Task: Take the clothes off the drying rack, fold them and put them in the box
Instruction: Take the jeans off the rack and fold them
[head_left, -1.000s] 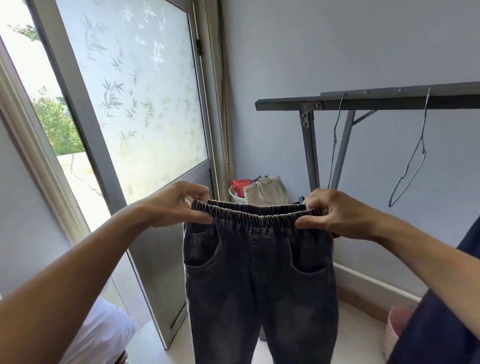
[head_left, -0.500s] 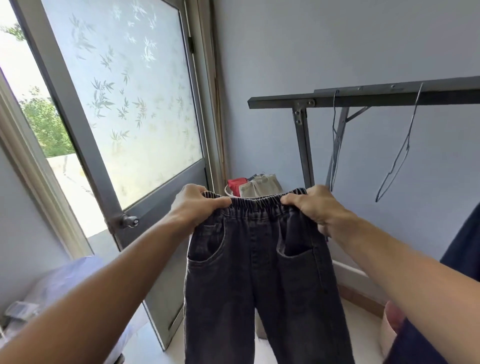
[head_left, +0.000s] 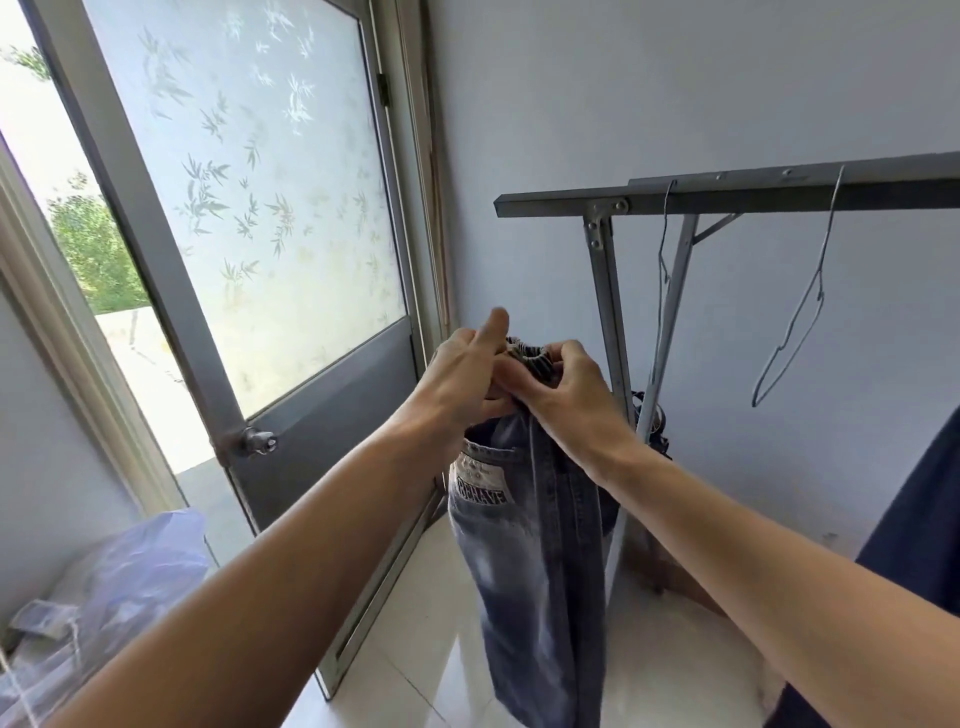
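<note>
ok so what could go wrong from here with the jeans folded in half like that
1. Both hands, left hand and right hand, pinch only the bunched waistband of the jeans; a layer could slip and the fold open.
2. The legs hang near the floor and may drag.
3. The rack stands close; cloth could snag.

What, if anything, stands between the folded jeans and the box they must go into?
Cannot be judged: no box is clearly in view. Both the left hand and right hand grip the jeans at the waistband, hanging over open floor beside the drying rack.
</note>
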